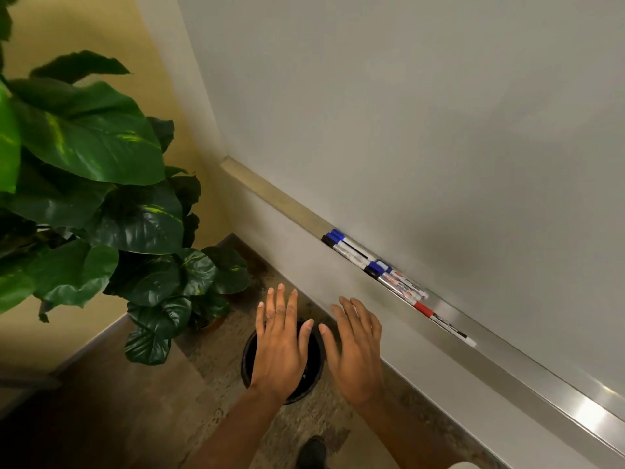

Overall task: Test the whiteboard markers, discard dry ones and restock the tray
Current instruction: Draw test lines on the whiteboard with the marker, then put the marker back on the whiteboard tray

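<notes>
markers [375, 265] bunched, capped, in the tray [514, 370] under the whiteboard [406, 113], within reach for testing. left hand [279, 346] and right hand [355, 353] both empty, fingers straight and spread, palms down above the black bin [247, 360] on the floor, probably set there to catch dry ones.

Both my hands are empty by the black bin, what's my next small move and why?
Probably reach the right hand up to the long silver metal tray and take the red-capped white marker at the row's end for testing. It and the left hand are open and empty.
</notes>
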The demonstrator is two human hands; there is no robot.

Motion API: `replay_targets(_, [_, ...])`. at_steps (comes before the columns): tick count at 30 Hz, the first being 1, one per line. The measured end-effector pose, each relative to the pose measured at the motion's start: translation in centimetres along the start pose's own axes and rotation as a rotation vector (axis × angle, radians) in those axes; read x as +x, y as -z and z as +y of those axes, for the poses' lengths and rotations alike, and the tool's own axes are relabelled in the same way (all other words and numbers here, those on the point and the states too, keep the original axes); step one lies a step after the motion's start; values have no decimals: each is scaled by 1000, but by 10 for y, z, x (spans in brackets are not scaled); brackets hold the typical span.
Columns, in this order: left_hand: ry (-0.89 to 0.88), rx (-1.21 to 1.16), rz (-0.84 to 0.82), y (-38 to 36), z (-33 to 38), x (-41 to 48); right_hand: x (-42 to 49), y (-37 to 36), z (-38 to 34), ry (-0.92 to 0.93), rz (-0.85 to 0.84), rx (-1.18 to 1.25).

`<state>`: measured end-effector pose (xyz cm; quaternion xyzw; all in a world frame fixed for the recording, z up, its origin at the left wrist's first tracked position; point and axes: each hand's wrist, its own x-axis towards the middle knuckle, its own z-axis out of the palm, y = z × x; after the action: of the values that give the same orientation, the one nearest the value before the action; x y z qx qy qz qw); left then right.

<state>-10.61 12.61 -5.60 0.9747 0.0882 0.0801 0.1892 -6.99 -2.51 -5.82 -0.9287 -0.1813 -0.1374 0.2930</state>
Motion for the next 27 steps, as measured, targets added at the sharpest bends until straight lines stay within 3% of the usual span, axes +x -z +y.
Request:
replay_targets(14, [-254,-28,-31,24,129,-11,-31,141,37,-135,78,-205])
replay_targets(27, [-603,-112,-101,-24,275,-38,-119,260,127,-384,224,-400])
